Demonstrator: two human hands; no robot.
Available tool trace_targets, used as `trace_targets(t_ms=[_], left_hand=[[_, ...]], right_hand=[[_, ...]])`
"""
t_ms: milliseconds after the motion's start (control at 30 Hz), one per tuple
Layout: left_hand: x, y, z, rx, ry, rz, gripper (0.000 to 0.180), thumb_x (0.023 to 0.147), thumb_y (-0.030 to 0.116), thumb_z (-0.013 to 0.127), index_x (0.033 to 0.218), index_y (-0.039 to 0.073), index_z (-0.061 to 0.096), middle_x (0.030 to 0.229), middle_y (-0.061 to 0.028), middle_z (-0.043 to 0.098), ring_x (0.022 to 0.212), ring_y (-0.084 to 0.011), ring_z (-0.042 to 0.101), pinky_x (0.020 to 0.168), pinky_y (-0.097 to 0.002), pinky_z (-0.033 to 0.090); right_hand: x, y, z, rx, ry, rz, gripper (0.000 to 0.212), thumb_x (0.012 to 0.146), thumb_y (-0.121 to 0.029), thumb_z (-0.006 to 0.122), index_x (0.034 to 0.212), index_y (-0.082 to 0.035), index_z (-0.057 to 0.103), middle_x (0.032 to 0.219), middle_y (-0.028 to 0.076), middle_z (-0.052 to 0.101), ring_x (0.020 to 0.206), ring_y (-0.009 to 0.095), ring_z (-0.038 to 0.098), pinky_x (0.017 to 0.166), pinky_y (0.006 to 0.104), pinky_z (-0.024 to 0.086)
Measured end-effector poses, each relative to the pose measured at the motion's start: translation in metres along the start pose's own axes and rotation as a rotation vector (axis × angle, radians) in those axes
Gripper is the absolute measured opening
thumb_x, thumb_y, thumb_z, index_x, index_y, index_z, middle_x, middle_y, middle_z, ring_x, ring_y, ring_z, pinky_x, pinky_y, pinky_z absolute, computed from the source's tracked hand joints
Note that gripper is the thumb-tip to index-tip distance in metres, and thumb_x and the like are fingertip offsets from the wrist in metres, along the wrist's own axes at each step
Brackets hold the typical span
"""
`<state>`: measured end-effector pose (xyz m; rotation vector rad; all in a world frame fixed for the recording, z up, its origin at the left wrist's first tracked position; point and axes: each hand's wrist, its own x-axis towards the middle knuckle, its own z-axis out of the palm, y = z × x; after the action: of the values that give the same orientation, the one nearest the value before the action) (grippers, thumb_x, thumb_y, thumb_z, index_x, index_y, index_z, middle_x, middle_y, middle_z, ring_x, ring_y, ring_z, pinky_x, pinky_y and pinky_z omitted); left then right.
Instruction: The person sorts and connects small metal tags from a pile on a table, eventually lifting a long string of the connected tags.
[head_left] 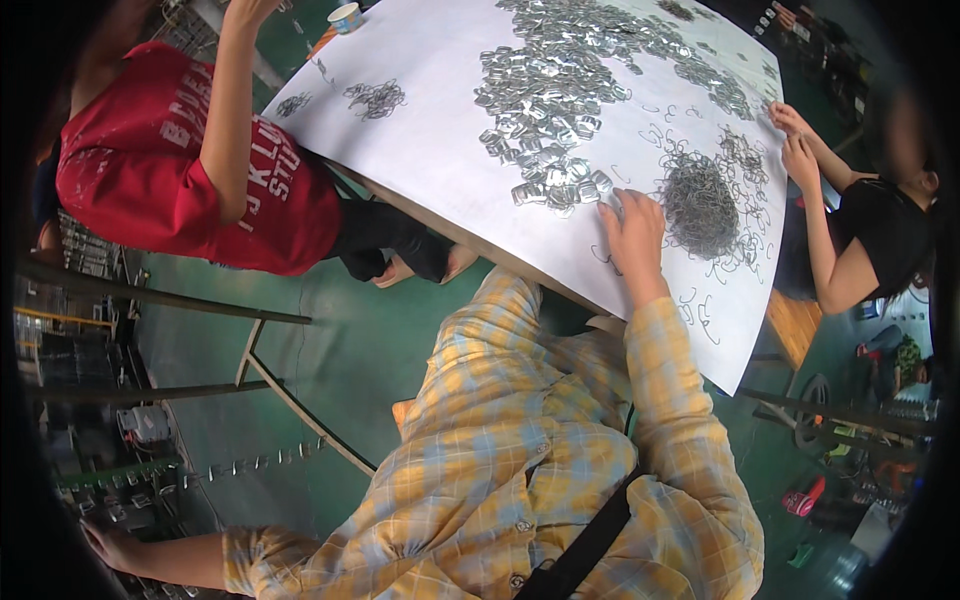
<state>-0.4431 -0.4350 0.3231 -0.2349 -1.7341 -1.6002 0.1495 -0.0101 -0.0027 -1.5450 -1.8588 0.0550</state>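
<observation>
On the white tabletop (420,150), my right hand (637,240) lies with its fingers apart, the fingertips at the near edge of a heap of shiny metal buckles (550,120). Just right of it sits a dense pile of thin bent wire hooks (700,205), with loose ones scattered round. My left hand (110,548) is far out at the lower left, away from the table, below a hanging chain of linked metal pieces (250,462). Its fingers are dark and unclear there, so I cannot tell whether they hold anything.
A person in a red shirt (200,170) is at the table's left side. Another in black (865,235) works with both hands at the right edge. A paper cup (345,18) stands at the far left corner. Metal rails (160,290) cross the green floor at left.
</observation>
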Motion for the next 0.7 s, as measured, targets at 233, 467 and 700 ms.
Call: trace_targets(t_ms=[233, 467, 700], left_hand=[[-0.083, -0.017, 0.045, -0.265, -0.394, -0.064, 0.033, 0.091, 0.016, 0.055, 0.117, -0.004, 0.051, 0.113, -0.0130, 0.056, 0.100, -0.0198, 0.054, 0.086, -0.0286, 0.044], [-0.120, -0.047, 0.113, -0.632, -0.937, -0.054, 0.024, 0.095, 0.010, 0.047, 0.115, -0.003, 0.049, 0.113, -0.0148, 0.056, 0.099, -0.0195, 0.054, 0.091, -0.0332, 0.042], [-0.237, -0.009, 0.162, -0.777, -1.240, -0.030, 0.011, 0.091, 0.005, 0.049, 0.101, 0.001, 0.050, 0.095, -0.0113, 0.056, 0.087, -0.0167, 0.051, 0.081, -0.0291, 0.041]], right_hand=[[0.040, -0.004, 0.027, -0.264, -0.191, 0.212, 0.029, 0.079, -0.021, 0.064, 0.101, -0.003, 0.063, 0.097, 0.014, 0.057, 0.096, 0.031, 0.050, 0.082, 0.0431, 0.040], [0.057, 0.002, 0.021, 0.107, -0.178, 0.426, 0.032, 0.069, -0.013, 0.072, 0.097, -0.001, 0.062, 0.080, 0.013, 0.063, 0.075, 0.031, 0.062, 0.067, 0.0378, 0.049], [0.032, -0.084, -0.005, 0.869, -0.262, 0.455, 0.027, 0.077, -0.003, 0.065, 0.101, 0.007, 0.060, 0.073, 0.008, 0.063, 0.068, 0.015, 0.063, 0.060, 0.0249, 0.051]])
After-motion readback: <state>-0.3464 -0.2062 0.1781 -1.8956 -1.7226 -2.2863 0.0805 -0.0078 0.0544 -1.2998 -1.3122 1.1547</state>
